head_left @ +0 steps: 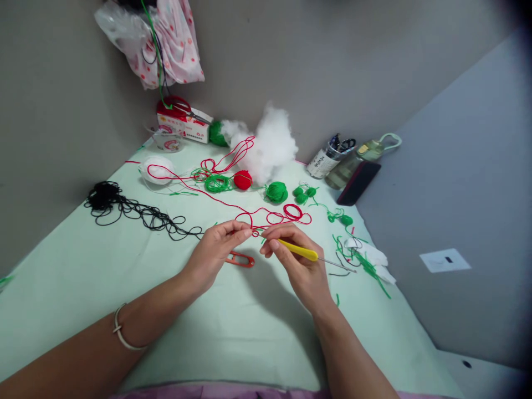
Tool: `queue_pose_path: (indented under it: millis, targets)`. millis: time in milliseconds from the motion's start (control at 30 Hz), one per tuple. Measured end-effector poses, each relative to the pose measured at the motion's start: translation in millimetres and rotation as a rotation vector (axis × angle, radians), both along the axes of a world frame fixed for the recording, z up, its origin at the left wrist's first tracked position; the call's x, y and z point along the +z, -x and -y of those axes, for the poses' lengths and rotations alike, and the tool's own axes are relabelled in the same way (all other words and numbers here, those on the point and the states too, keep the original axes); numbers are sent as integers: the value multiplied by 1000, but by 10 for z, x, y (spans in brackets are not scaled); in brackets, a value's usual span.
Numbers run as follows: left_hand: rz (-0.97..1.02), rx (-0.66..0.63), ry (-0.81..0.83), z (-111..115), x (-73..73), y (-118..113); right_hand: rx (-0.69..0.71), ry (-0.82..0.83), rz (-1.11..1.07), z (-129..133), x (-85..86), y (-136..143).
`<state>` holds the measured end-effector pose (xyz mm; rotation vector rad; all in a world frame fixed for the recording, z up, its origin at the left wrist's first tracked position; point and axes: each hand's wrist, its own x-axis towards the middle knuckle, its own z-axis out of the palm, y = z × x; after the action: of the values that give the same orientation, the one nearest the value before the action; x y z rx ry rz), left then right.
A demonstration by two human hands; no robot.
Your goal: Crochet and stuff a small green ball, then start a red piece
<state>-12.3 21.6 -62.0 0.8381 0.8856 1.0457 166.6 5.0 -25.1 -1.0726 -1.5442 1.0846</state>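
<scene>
Near the middle of the table, my left hand (pixel 216 249) pinches red yarn (pixel 254 233) between thumb and forefinger. A small loop of it shows at the fingertips. My right hand (pixel 300 260) is closed around a crochet hook with a yellow handle (pixel 301 250); one metal end points back to the right, the other toward the red loop. Whether that tip is inside the loop I cannot tell. Below my left fingers lies an orange stitch marker shaped like a safety pin (pixel 243 259), partly covered by the hand. Slack red yarn runs across the table behind both hands.
Tangled black yarn (pixel 145 213) spreads at the left. Behind are a white yarn ball (pixel 158 169), a red ball (pixel 243 179), a green ball (pixel 276 192) and white stuffing (pixel 276 141). Scissors (pixel 187 111) rest on a box. A phone (pixel 359 184), bottle and pen cup stand right, near green scraps (pixel 369 266).
</scene>
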Motion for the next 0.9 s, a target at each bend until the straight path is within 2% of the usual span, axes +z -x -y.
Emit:
queue_pose_path:
  millis: [167,333,433,633,733,900]
  targets:
    - [3,-32,39,29,30,13,-62,-153,74,19,-72,24]
    - [72,-96,40,23,29,18,-64,-436,184,21,-102,27]
    - [87,-128,44,16,28,20,-57,-503,210,10,-100,27]
    - [55,-130,63,22,28,23,-80,-451,250,-31,-95,-2]
    - [20,-105,48,24,19,28,-123,-283,167,-36,-93,-21]
    - [-22,-95,34,22,21,34,-159,33,-131,-87,-114,-49]
